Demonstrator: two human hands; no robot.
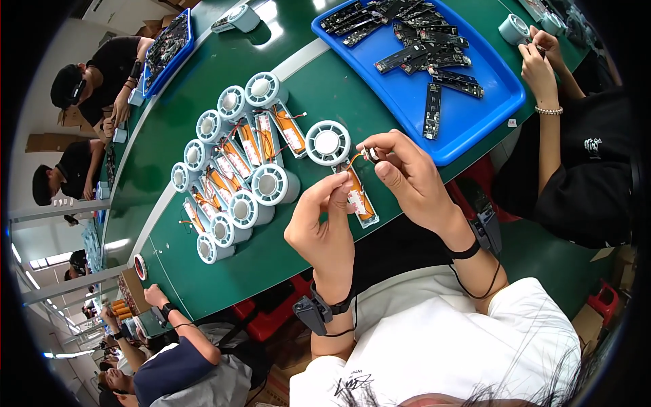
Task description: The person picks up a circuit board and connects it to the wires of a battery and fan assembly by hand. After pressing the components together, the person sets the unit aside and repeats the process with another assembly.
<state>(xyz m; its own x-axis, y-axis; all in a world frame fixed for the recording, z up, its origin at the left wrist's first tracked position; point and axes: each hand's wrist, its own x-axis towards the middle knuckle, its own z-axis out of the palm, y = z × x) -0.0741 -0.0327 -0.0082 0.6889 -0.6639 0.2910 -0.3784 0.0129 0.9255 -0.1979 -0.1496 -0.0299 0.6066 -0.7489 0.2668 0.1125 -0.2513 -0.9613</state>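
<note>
A light-blue handheld fan lies on the green table in front of me, its handle casing open with an orange battery inside. My right hand pinches a small dark circuit board between thumb and fingers, just right of the fan head. An orange wire runs from the board toward the handle. My left hand is closed, fingertips pinched over the top of the handle beside the wires; what lies between them is too small to make out.
Several similar open fans stand grouped on the left of the green table. A blue tray of dark circuit boards is at the far right. A co-worker's hands work beyond it; other people sit along the left.
</note>
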